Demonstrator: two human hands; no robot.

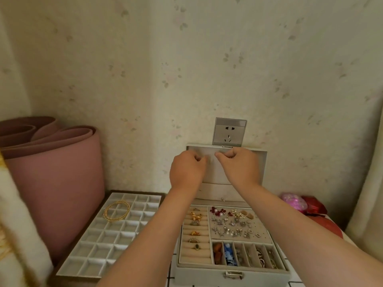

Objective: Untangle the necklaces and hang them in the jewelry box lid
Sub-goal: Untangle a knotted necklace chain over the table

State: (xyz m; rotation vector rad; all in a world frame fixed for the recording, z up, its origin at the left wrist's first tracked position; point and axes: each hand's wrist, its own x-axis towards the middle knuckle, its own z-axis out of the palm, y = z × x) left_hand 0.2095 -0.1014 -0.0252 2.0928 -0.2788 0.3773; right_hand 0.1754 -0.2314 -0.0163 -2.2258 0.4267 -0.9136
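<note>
Grey jewelry box lid (215, 175) stands upright against the wall (290, 79). Left hand (187, 170) and right hand (238, 166) sit at its top edge, fingers curled and pinched; whether they hold a chain cannot be told. One gold necklace (115, 218) lies coiled near the far left corner of the divided tray (87, 272) beside the box (207, 274).

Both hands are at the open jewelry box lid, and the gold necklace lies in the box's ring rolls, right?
No. In the head view the gold necklace lies on the white compartment tray left of the jewelry box. The left hand and right hand are at the open lid.
</note>
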